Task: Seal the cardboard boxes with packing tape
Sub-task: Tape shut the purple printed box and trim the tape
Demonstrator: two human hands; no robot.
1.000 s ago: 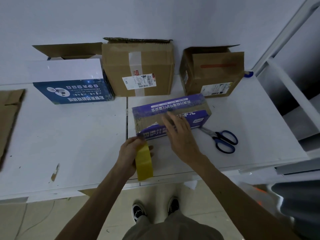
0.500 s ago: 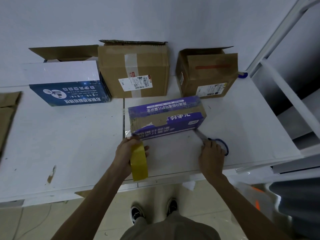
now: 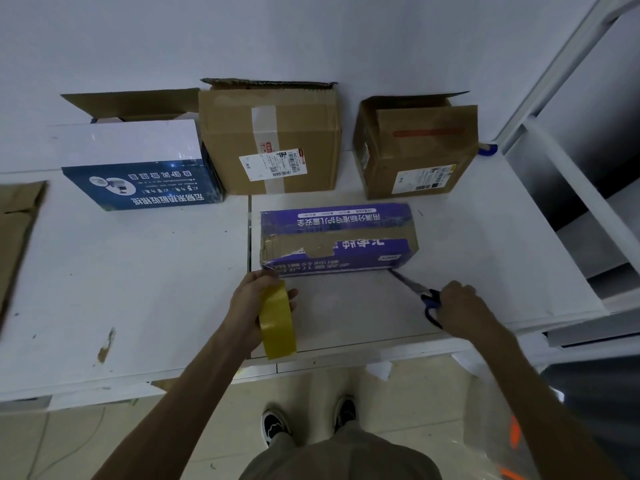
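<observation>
A second ago the right hand (image 3: pixel 460 310) lay flat on the purple printed cardboard box (image 3: pixel 337 237). Now it curls round the handles of the blue-handled scissors (image 3: pixel 427 298), just off the box's near right corner. The left hand (image 3: pixel 251 303) still grips the yellow roll of packing tape (image 3: pixel 277 320) at the box's near left corner, over the white table (image 3: pixel 138 289).
</observation>
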